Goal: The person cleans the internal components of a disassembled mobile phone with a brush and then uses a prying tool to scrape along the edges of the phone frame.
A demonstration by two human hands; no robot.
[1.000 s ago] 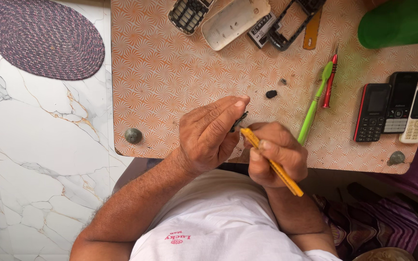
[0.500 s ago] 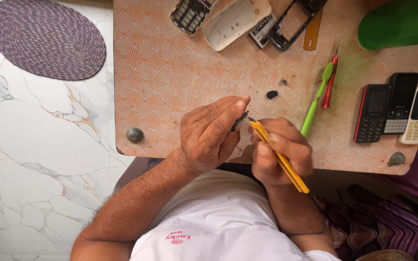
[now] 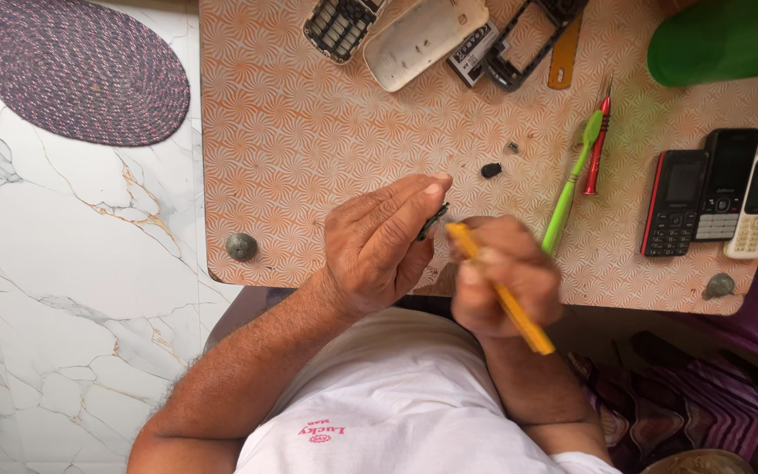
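My left hand [image 3: 383, 241] pinches a small dark part [image 3: 432, 221] between thumb and fingers, above the near edge of the orange patterned table [image 3: 309, 132]. My right hand [image 3: 506, 276] grips a yellow-handled tool [image 3: 502, 294], its tip against the small dark part. The right hand is slightly blurred. Both hands meet just in front of my white shirt.
Beyond the hands lie a green toothbrush [image 3: 572, 180], a red screwdriver [image 3: 597, 145], a small black piece [image 3: 490, 169], opened phone shells [image 3: 423, 35] and a keypad [image 3: 339, 26]. Three phones [image 3: 717, 197] rest at right. A green container [image 3: 721, 39] and a purple mat [image 3: 81, 70] are near.
My right hand has turned the yellow tool and moved its tip closer to the part in my left hand. The left hand has barely moved.
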